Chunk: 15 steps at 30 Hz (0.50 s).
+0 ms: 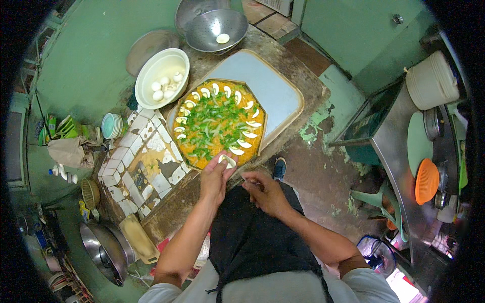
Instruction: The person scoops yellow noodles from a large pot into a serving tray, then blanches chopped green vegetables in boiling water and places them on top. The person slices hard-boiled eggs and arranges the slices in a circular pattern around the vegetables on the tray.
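Over the near edge of an octagonal tray (264,132) my left hand (214,178) holds a cut piece of boiled egg (228,161) in its fingers. My right hand (264,193) is closed just to the right, in front of the table edge. Its fingers are pinched together, and what they hold, if anything, is too small to make out. Orange-yellow food (194,144) fills the tray, with chopped green herbs (209,118) heaped in the middle. Several egg wedges (249,135) form a ring around the herbs, along the tray's left, far and right sides.
Beyond the tray stands a white bowl (147,64) of whole peeled eggs, near a metal colander (202,38) with an egg half inside. A pale blue board (283,101) lies under the tray's right side. Broken white tiles (124,151) cover the left; a steel counter (394,146) stands right.
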{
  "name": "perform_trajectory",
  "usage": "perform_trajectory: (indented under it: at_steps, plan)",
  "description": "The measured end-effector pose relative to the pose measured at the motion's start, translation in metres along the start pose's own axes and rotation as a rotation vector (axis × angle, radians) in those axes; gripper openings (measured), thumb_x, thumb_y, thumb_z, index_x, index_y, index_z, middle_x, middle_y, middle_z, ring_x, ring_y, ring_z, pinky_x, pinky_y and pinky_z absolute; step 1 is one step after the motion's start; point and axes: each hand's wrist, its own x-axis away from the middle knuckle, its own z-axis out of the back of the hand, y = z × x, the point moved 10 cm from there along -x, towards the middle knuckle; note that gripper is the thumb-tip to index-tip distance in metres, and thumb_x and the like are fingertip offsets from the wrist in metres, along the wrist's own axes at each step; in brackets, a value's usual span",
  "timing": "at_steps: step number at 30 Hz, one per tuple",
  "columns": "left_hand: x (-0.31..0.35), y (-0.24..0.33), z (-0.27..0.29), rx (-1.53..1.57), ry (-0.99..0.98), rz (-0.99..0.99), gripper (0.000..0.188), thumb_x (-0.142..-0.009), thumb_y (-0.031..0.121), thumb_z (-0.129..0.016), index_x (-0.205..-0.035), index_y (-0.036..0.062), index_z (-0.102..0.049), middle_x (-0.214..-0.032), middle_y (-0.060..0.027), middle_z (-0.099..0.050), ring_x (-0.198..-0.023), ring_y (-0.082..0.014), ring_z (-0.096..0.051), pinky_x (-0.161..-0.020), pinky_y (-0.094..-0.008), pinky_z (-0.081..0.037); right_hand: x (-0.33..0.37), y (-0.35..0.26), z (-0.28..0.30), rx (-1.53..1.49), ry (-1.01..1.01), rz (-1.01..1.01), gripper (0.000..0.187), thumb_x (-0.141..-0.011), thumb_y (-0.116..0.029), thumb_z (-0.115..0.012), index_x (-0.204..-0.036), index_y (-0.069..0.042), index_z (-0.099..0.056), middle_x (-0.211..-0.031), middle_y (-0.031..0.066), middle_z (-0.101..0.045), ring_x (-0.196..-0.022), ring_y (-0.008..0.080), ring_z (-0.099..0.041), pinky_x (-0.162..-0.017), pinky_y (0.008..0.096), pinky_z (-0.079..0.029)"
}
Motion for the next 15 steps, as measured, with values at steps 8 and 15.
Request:
perform_trajectory:
  at_steps: [8, 15]
  plan:
    - [0.008, 0.007, 0.032, -0.022, 0.024, 0.115, 0.034, -0.096, 0.002, -0.050, -0.129, -0.0060, -0.049, -0.118, -0.0164, -0.062, -0.105, -0.0267, -0.065, -0.090, -0.0345, -0.057, -0.006, 0.019, -0.013, 0.111, 0.101, 0.100, 0.025, -0.095, -0.017, -0.058, -0.118, -0.007, -0.060, -0.094, 0.0100, -0.068, -0.066, 0.0158, -0.066, -0.060, 0.0320, -0.052]
    - [-0.001, 0.023, 0.034, -0.152, 0.006, 0.037, 0.034, -0.096, 0.001, -0.050, -0.130, -0.0053, -0.049, -0.119, -0.0169, -0.062, -0.105, -0.0269, -0.065, -0.089, -0.0335, -0.057, -0.003, 0.021, -0.043, -0.346, 0.002, -0.091, 0.027, -0.094, -0.016, -0.058, -0.120, -0.008, -0.058, -0.091, 0.0092, -0.066, -0.065, 0.0163, -0.065, -0.059, 0.0305, -0.052]
